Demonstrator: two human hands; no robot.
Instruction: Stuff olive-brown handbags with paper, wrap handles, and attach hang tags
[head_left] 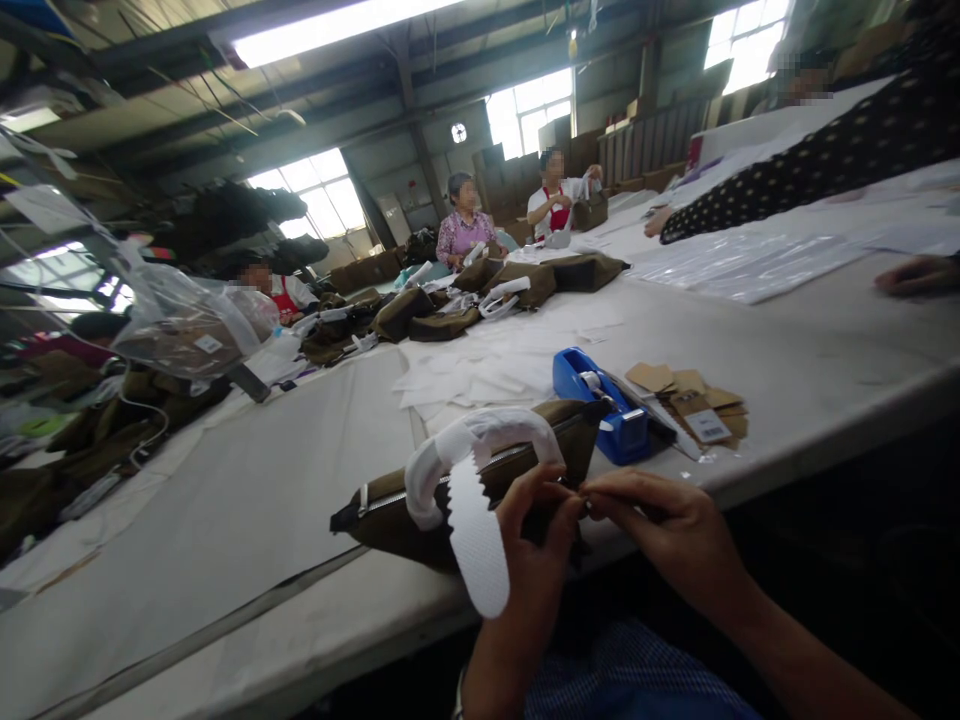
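Observation:
An olive-brown zipped bag (pixel 390 505) lies at the near edge of the long white table (pixel 247 500), its handle wrapped in white foam sheet (pixel 472 470). My left hand (pixel 534 540) is curled against the bag's side, fingers closed on it below the foam-wrapped handle. My right hand (pixel 667 520) meets it from the right, its fingertips pinched together on something small at the bag that I cannot make out. A loose strip of the white foam hangs down in front of my left hand.
A blue tape dispenser (pixel 600 400) and a pile of brown card tags (pixel 694 395) lie just behind the bag. More olive bags (pixel 480 290) are heaped farther along the table. Clear plastic sheets (pixel 742 265) lie right. Other people sit at the far end and right.

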